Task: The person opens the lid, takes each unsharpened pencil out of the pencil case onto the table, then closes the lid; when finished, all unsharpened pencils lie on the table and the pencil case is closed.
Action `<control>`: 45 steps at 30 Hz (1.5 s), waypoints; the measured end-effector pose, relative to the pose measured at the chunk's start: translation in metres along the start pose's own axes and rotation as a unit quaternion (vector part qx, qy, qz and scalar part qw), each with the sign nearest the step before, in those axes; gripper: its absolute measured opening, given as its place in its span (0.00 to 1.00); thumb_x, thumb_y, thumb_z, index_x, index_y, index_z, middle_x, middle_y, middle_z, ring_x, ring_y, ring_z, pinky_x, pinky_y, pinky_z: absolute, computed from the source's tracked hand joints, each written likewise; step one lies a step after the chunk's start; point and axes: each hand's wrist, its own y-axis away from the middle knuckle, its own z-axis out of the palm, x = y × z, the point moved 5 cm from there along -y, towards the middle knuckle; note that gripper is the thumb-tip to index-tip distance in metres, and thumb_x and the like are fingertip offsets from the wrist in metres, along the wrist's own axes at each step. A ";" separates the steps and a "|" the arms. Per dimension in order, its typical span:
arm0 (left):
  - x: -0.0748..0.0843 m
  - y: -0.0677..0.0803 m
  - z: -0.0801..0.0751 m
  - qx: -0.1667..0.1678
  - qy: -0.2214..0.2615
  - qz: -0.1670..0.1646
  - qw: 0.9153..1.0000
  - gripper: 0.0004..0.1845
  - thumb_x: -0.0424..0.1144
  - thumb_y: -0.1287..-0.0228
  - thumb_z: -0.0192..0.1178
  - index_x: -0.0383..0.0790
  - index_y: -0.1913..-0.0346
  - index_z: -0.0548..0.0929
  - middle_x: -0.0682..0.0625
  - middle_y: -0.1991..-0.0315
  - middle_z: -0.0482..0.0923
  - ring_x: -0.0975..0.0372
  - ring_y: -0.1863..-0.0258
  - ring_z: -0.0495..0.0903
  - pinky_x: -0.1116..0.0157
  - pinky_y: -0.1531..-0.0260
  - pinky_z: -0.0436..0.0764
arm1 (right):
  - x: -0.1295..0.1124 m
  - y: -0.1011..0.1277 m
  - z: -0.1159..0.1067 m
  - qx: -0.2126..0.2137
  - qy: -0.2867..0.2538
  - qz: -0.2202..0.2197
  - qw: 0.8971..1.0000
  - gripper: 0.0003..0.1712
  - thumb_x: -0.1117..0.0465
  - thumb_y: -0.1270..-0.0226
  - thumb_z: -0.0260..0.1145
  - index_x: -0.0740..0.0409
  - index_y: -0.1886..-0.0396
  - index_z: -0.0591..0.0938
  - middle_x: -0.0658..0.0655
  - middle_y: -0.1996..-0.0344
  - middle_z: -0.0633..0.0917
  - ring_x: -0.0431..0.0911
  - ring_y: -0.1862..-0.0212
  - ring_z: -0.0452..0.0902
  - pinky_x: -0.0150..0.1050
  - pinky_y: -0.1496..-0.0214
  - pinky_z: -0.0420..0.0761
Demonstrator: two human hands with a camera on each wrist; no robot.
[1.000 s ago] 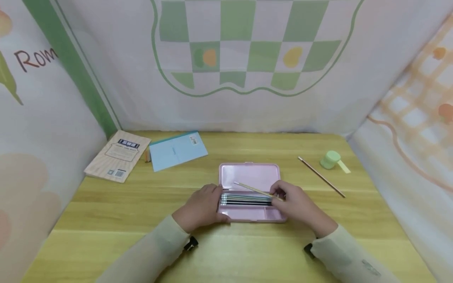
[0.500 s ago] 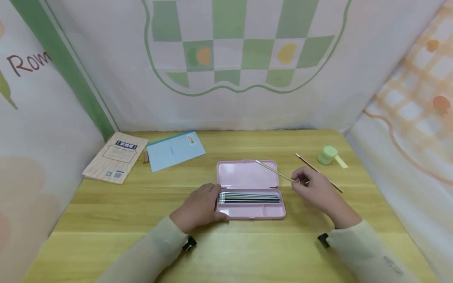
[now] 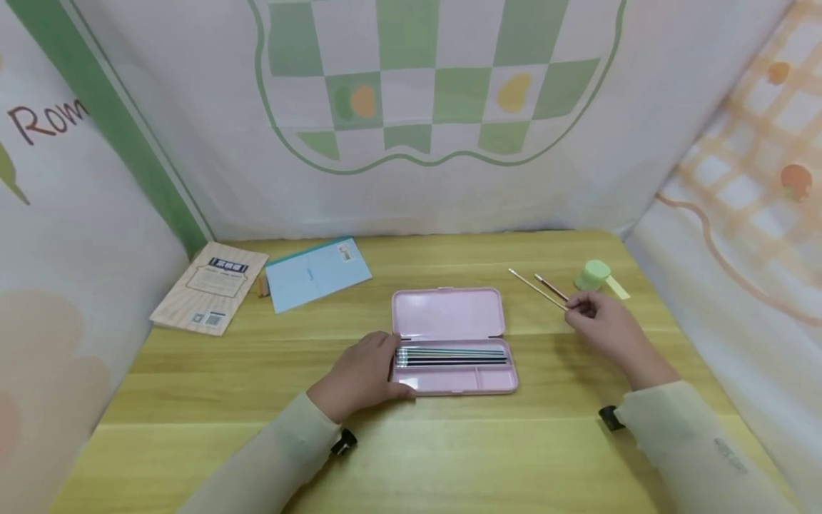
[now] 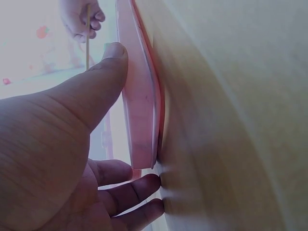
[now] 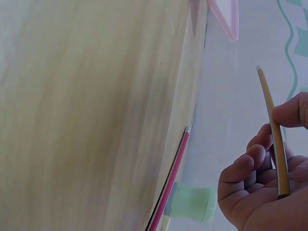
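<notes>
A pink pencil case [image 3: 447,311] lies open on the table, with several pencils [image 3: 452,357] lined up in its long compartment. My left hand [image 3: 359,375] holds the case's left end; the left wrist view shows the thumb [image 4: 108,72] along its front wall and fingers bent at its end. To the right, my right hand [image 3: 604,325] pinches a yellow pencil [image 5: 273,120] between thumb and fingers, its white-tipped end pointing away to the left. Close beside it on the table lies a dark red pencil [image 3: 551,287], partly hidden by the hand in the head view.
A small light green round container [image 3: 592,275] with a pale strip stands at the back right. On the back left are a light blue notebook [image 3: 319,275] and a beige book [image 3: 212,289], with a small orange-brown item [image 3: 263,286] between them. Fabric walls enclose the table [image 3: 449,457].
My right hand has carried the yellow pencil from over the case to the right, beside the dark red pencil. The left hand has stayed at the case. The head view has shifted slightly.
</notes>
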 end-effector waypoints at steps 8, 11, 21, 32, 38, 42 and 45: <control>0.000 0.000 0.000 0.004 -0.003 0.005 1.000 0.53 0.70 0.45 0.71 0.39 0.26 0.68 0.44 0.31 0.72 0.52 0.32 0.71 0.53 0.31 0.73 | 0.024 -0.010 -0.013 0.020 0.024 0.000 1.000 0.16 0.55 0.24 0.62 0.63 0.49 0.81 0.64 0.54 0.84 0.56 0.51 0.79 0.38 0.56 0.76; 0.000 0.000 0.000 0.003 -0.003 0.006 1.000 0.52 0.69 0.45 0.72 0.39 0.26 0.68 0.44 0.31 0.72 0.52 0.32 0.72 0.53 0.32 0.73 | 0.035 -0.014 -0.015 0.013 0.033 0.003 0.999 0.17 0.54 0.24 0.62 0.65 0.50 0.81 0.66 0.54 0.84 0.59 0.50 0.79 0.46 0.53 0.76; 0.000 -0.001 0.001 -0.001 -0.005 0.010 1.000 0.53 0.70 0.44 0.71 0.38 0.26 0.68 0.43 0.31 0.72 0.53 0.33 0.72 0.53 0.32 0.73 | 0.060 -0.025 -0.021 0.004 0.065 0.013 0.998 0.17 0.55 0.29 0.66 0.65 0.53 0.81 0.63 0.60 0.86 0.52 0.60 0.78 0.43 0.58 0.74; -0.001 0.000 0.001 -0.006 0.000 -0.001 1.000 0.53 0.70 0.44 0.71 0.39 0.25 0.67 0.45 0.31 0.72 0.54 0.33 0.71 0.53 0.31 0.72 | 0.066 -0.038 -0.020 -0.045 0.087 0.017 0.995 0.18 0.55 0.29 0.67 0.66 0.51 0.82 0.61 0.61 0.86 0.53 0.60 0.78 0.44 0.58 0.76; 0.000 0.001 0.000 -0.002 0.002 0.003 1.000 0.53 0.70 0.45 0.71 0.39 0.26 0.68 0.44 0.32 0.72 0.53 0.34 0.72 0.53 0.32 0.73 | 0.067 -0.040 -0.018 -0.055 0.104 0.007 0.993 0.18 0.54 0.28 0.66 0.66 0.51 0.83 0.65 0.57 0.86 0.60 0.54 0.80 0.57 0.50 0.77; 0.000 0.001 0.000 0.002 0.001 0.005 1.000 0.52 0.70 0.44 0.71 0.39 0.26 0.68 0.44 0.32 0.72 0.53 0.34 0.72 0.53 0.32 0.73 | 0.067 -0.041 -0.017 -0.060 0.108 0.004 0.992 0.18 0.53 0.28 0.66 0.66 0.52 0.83 0.65 0.58 0.86 0.59 0.55 0.80 0.56 0.51 0.78; 0.000 0.001 0.000 0.002 0.001 0.007 1.000 0.52 0.69 0.44 0.71 0.39 0.26 0.68 0.44 0.32 0.72 0.53 0.33 0.71 0.52 0.32 0.73 | 0.067 -0.040 -0.016 -0.062 0.107 0.010 0.992 0.17 0.54 0.28 0.65 0.66 0.53 0.83 0.63 0.60 0.87 0.56 0.58 0.80 0.51 0.55 0.77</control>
